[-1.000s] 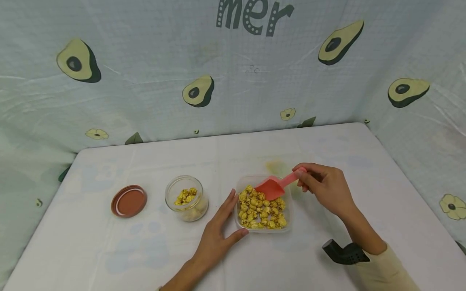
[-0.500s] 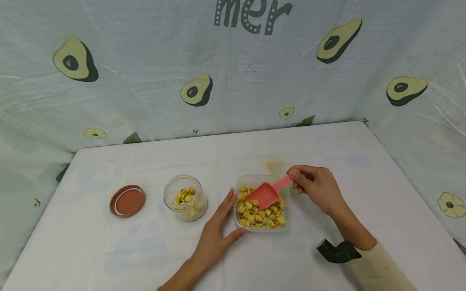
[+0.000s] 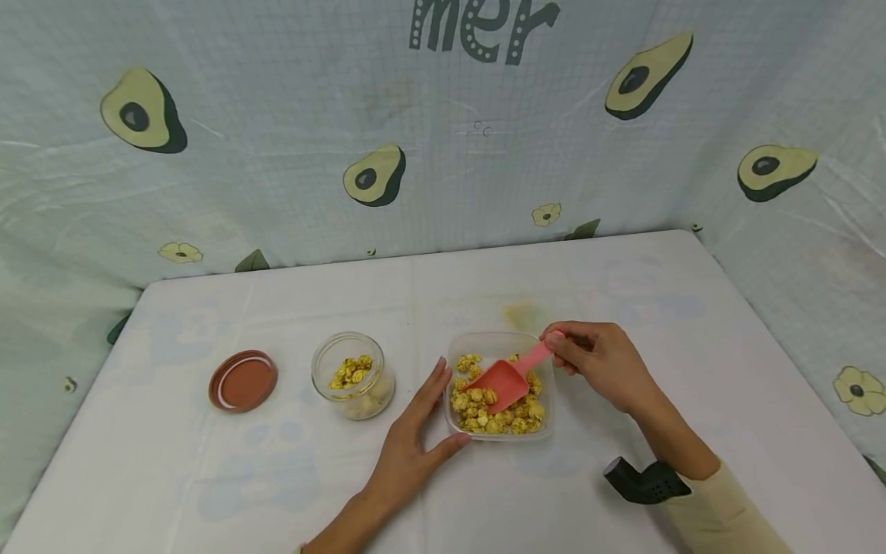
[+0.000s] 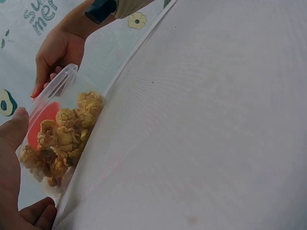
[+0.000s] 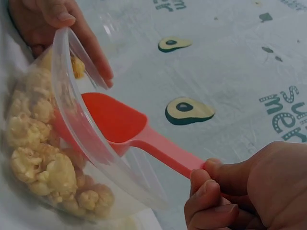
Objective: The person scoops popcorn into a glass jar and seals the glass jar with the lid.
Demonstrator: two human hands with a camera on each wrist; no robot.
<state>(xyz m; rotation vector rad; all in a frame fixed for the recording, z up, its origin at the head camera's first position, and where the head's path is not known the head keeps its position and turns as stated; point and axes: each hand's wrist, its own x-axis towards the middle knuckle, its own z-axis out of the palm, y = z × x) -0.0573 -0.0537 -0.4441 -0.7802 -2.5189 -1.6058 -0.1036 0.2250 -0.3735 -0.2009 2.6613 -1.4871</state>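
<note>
A clear plastic container (image 3: 542,433) holds yellow popcorn (image 3: 521,417) on the table. My left hand (image 3: 411,455) rests against its left side with long, spread fingers, the thumb at the front corner. My right hand (image 3: 604,363) pinches the end of a pink scoop (image 3: 507,387) between thumb and fingers. The blade dips into the popcorn, angled down to the left; the right wrist view shows the scoop's red blade (image 5: 112,117) reaching over the rim. Some popcorn lies at the blade's front edge, which is partly hidden.
Left of the container stands an open glass jar (image 3: 354,377) with some popcorn inside. Farther left lies a brown lid (image 3: 244,381), rim up. A white cloth covers the table (image 3: 332,492), and an avocado-print curtain (image 3: 277,100) hangs behind it.
The scoop has moved left and toward the front of the container, pushing deeper into the popcorn and baring some of the bottom at the back. The left hand stays at the container's side.
</note>
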